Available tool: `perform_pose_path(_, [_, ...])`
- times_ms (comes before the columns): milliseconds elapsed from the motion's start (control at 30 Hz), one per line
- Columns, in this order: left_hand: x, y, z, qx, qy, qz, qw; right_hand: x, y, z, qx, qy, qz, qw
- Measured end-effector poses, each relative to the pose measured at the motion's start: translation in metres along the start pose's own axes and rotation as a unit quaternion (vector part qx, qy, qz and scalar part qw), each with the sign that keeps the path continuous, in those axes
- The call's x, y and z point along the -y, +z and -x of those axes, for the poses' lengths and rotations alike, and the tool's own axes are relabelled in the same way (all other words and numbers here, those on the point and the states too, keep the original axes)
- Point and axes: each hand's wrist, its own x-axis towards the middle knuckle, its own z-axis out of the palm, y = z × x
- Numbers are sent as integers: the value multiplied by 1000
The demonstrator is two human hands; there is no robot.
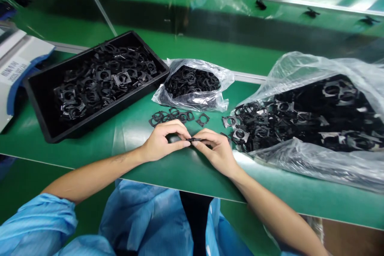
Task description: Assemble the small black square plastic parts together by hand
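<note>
Between my two hands is a thin black part [195, 139], seen edge-on above the green table. My left hand [163, 140] pinches its left end with thumb and fingers. On the other end, my right hand [217, 150] closes its thumb and fingers. Just beyond my hands lies a loose group of black rings [163, 117], with one square-edged black ring piece [203, 119] a little apart to the right. Whether the held part is one piece or two pressed together, I cannot tell.
A black tray [111, 118] full of flat black ring pieces stands at the left. Behind my hands sits a clear bag [223, 73] of black rings. To the right, a large open plastic bag [288, 158] spills black frames onto the table [144, 172]. A white-and-blue machine [18, 68] borders the tray.
</note>
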Motion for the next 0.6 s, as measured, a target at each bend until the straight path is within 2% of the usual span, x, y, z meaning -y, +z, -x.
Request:
perform_pose_path(233, [1,1,0,-18,59,-50,997,2,-2,2,-33,-71,88,993])
perform_pose_path(367, [0,0,0,-24,98,-73,992,0,-1,2,-37,-93,101,990])
perform_pose_path(600, [-1,2,1,-23,87,-73,993,1,-2,1,-48,-96,108,988])
